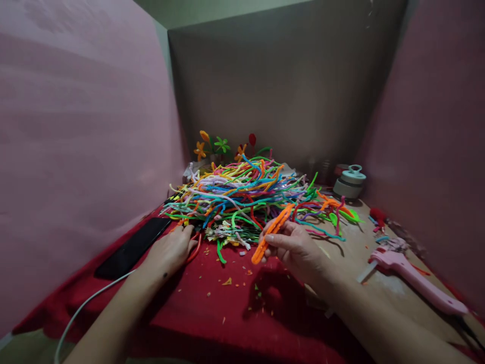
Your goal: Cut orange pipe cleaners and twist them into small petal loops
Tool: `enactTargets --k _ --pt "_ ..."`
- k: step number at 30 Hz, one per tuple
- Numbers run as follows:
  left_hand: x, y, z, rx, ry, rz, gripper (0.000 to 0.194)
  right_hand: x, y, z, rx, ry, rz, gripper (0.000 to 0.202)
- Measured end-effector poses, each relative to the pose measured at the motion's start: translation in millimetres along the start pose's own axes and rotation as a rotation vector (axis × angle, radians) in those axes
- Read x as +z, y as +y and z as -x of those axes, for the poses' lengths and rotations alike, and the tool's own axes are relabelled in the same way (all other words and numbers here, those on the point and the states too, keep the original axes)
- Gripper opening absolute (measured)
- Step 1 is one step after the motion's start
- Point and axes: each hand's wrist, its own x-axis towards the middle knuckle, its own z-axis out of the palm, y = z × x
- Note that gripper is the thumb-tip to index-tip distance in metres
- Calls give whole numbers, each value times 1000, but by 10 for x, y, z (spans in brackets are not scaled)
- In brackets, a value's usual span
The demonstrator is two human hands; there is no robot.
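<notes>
Between the thumb and fingers of my right hand (293,247) is a flat orange pipe-cleaner piece (276,230), tilted up to the right above the red cloth (212,308). My left hand (176,247) rests at the front left of a big pile of coloured pipe cleaners (242,189), beside a red-handled tool (196,248). Its fingertips reach in among yellow and orange bits, and what they touch, if anything, is hidden. A bundle of white-tipped stems (229,233) lies between the two hands.
A black phone (132,247) and white cable (89,303) lie on the left. On the right are a pink glue gun (417,280), a brown board (348,247) and a pale green container (349,183). Pipe-cleaner flowers (222,145) stand behind the pile. Small scraps (227,281) dot the cloth.
</notes>
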Motion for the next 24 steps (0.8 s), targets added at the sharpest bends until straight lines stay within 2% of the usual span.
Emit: enactTargets --k 3,4,5,7,10,14,17,20,24 --pt "-142 130 47 53 175 87 32 -13 22 -2 18 -28 37 18" --pt "-213 203 80 57 227 195 33 -19 29 -2 23 -29 56 20" --pt "-291 291 115 128 212 355 33 -24 36 -1 28 -29 75 21" --pt "-437 494 167 269 99 744 34 -31 44 5 46 -49 116 22" --pt "-558 787 142 332 -185 1166 35 -28 41 23 91 -149 170 20" --pt "-514 1040 -26 347 -387 1457 32 -27 29 38 164 -269 227 19" --pt "-466 1145 -103 293 -447 1580 24 -46 34 25 190 -281 237 20" --pt "-462 1199 -119 219 -400 1714 19 -68 43 8 151 -246 195 20" --pt "-428 1199 -146 122 -215 1877 19 -72 47 13 191 -204 173 23"
